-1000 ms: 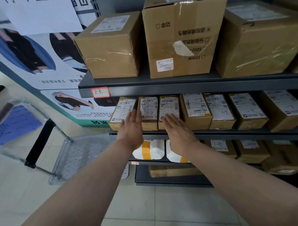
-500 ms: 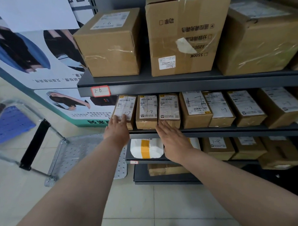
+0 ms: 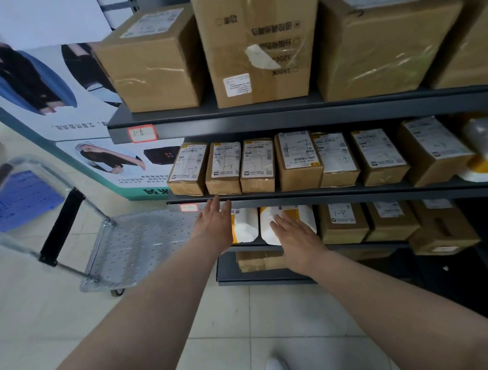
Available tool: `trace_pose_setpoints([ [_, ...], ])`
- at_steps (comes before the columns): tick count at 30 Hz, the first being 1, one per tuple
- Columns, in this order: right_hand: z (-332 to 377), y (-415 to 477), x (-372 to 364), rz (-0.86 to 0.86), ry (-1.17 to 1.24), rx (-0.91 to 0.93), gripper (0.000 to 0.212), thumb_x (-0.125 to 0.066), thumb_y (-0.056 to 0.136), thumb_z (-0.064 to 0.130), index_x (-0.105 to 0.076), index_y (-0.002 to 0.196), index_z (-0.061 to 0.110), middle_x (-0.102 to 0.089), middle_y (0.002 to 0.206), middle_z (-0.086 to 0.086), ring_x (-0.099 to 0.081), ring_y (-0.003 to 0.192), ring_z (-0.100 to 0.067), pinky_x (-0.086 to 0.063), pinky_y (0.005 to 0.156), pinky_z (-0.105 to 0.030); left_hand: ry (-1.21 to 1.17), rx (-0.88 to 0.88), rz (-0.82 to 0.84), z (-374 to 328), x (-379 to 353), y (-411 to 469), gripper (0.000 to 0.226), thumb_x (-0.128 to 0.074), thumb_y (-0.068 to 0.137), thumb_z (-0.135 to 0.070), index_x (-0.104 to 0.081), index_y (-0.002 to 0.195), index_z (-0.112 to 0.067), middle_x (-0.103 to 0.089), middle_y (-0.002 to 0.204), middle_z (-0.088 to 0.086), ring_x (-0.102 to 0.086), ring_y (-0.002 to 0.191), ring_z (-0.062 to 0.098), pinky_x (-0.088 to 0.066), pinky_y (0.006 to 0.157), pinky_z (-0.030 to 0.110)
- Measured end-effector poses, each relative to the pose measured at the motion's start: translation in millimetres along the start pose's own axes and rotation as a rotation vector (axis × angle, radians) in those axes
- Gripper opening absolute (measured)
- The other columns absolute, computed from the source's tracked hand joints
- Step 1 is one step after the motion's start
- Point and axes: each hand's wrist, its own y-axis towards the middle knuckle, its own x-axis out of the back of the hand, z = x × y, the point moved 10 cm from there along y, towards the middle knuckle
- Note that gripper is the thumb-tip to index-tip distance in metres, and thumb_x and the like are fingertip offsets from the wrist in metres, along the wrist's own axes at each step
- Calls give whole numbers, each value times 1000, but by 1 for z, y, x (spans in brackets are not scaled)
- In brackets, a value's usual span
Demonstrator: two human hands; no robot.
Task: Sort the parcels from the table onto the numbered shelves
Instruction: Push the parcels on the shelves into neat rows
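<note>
Both hands are empty and spread flat, which suggests the placing step on this shelf is finished and the sensible thing now is a clean withdrawal — pull the arms straight back, fingers kept loose, so nothing catches the front edge of the middle shelf [image 3: 321,195] and drags a parcel forward. A glance along the row to check that each box sits square behind the lip would be worth the moment before turning away for the next parcel.

Nearest is the right hand [image 3: 297,240], palm down with the fingers fanned. It lies in front of a white padded bag [image 3: 288,225] on the lower shelf [image 3: 351,246]; whether it touches the bag or only passes before it I cannot tell. The left hand [image 3: 215,226] is just as open, grasping nothing, its fingertips [image 3: 216,199] level with the front edge of the middle shelf near the shelf's left corner, beside a small pale tag [image 3: 188,207].

Past the fingers, on the middle shelf, stands a tidy row of small brown parcels [image 3: 257,166], label side up, packed edge to edge from the left end rightward; the leftmost three [image 3: 190,170] sit just behind the front lip, directly above the left hand. Further up, the top shelf [image 3: 262,115] carries large cartons [image 3: 151,63] and a red-bordered label [image 3: 142,133] at its left corner. Off to the left a flat trolley [image 3: 133,242] stands on the tiled floor — bare as far as can be seen.
</note>
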Motion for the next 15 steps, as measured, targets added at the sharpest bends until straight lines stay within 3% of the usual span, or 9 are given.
trace_pose_setpoints([
  [3, -33, -27, -12, 50, 26, -55, 81, -48, 86, 0, -5, 153, 14, 5, 161, -4, 10, 147, -19, 0, 119, -39, 25, -97, 6, -41, -8, -3, 80, -62, 85, -3, -22, 153, -18, -13, 161, 9, -9, 149, 27, -17, 118, 42],
  [7, -92, -72, -19, 60, 74, -158, 83, -52, 86, 2, -4, 153, 13, 6, 161, -3, 6, 147, -19, -1, 119, -39, 56, -222, 63, -105, -26, -7, 69, -60, 88, -10, -29, 150, -15, -22, 158, 11, -16, 147, 27, -24, 116, 39],
  [12, -177, -130, -27, 61, 108, -282, 75, -51, 92, 10, -7, 153, 11, 4, 161, -7, 2, 148, -20, -7, 119, -38, 82, -336, 184, -202, -56, -19, 67, -47, 93, -6, -20, 153, -16, -16, 160, 12, -13, 148, 28, -22, 117, 40],
  [15, -228, -158, -36, 61, 119, -355, 69, -47, 94, 12, -11, 152, 10, -1, 161, -6, 2, 148, -20, -10, 119, -37, 110, -412, 220, -261, -75, -28, 72, -50, 94, -8, -13, 155, -16, -14, 161, 11, -12, 148, 27, -20, 118, 38],
])
